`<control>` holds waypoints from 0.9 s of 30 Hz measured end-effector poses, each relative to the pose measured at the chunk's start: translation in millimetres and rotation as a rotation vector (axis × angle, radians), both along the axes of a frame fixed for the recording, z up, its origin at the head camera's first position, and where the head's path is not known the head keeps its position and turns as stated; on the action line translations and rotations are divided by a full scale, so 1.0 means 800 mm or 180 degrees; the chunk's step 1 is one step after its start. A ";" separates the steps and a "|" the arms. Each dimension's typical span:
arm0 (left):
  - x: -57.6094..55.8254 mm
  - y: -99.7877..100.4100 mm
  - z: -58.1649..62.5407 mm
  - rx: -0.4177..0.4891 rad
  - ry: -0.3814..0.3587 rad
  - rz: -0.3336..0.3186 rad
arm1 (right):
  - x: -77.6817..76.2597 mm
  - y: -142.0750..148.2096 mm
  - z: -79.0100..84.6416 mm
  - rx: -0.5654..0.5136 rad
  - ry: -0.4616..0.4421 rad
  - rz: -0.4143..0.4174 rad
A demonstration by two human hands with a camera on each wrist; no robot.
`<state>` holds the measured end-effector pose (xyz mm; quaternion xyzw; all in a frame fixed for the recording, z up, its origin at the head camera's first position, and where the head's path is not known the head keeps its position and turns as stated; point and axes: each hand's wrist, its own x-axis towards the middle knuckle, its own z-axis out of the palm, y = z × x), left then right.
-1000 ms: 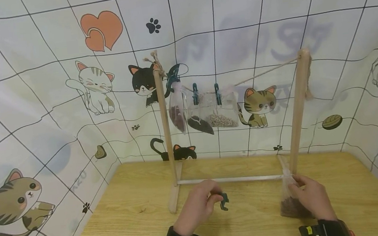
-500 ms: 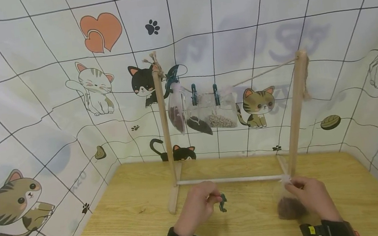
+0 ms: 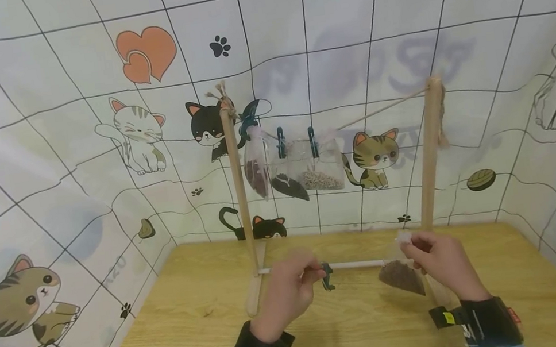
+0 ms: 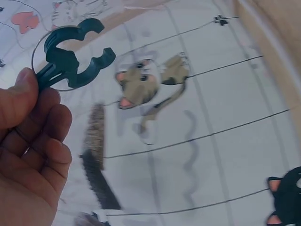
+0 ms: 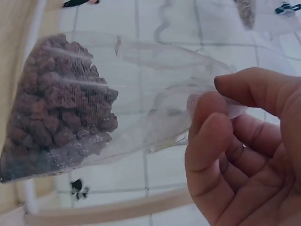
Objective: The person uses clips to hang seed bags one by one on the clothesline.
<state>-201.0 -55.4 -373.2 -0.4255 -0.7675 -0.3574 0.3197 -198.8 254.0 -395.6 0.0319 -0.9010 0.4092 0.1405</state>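
Note:
My left hand (image 3: 289, 288) pinches a dark green clothespin (image 3: 327, 276) by its handles. In the left wrist view the clothespin (image 4: 66, 66) has its curved jaws spread apart with nothing between them. Over on the right, my right hand (image 3: 442, 263) grips the gathered top of a see-through bag (image 3: 401, 277), which hangs tilted above the table. Reddish-brown stones (image 5: 66, 108) fill its bottom part in the right wrist view. Behind both hands, a string (image 3: 385, 111) runs between two wooden posts. Three bags hang from it by green clothespins, among them a bag of pale grains (image 3: 322, 178).
The right wooden post (image 3: 428, 161) stands just behind the right hand, the left post (image 3: 239, 190) farther left. A pale crossbar (image 3: 357, 264) joins them low down, above the wooden table (image 3: 182, 324). A cat-patterned cloth (image 3: 76, 181) covers the walls around.
The right hand has lifted the bag of stones off the table and moved it up and to the left, so it now swings tilted. The left hand has risen slightly with the clothespin.

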 end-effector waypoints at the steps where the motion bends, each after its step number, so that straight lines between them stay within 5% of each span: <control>1: -0.001 0.002 0.011 -0.0011 0.0063 -0.0005 | -0.002 -0.001 0.005 -0.0004 0.0033 0.0026; 6: -0.008 0.017 0.069 -0.0001 0.0242 -0.0148 | -0.010 -0.006 0.031 -0.0066 0.0231 0.0153; 16: -0.036 0.055 0.172 0.0071 0.0242 -0.0319 | -0.023 -0.016 0.086 -0.0268 0.0570 0.0305; 27: -0.058 0.091 0.262 -0.0168 -0.0086 0.0175 | -0.042 -0.010 0.138 -0.0181 0.0749 0.0349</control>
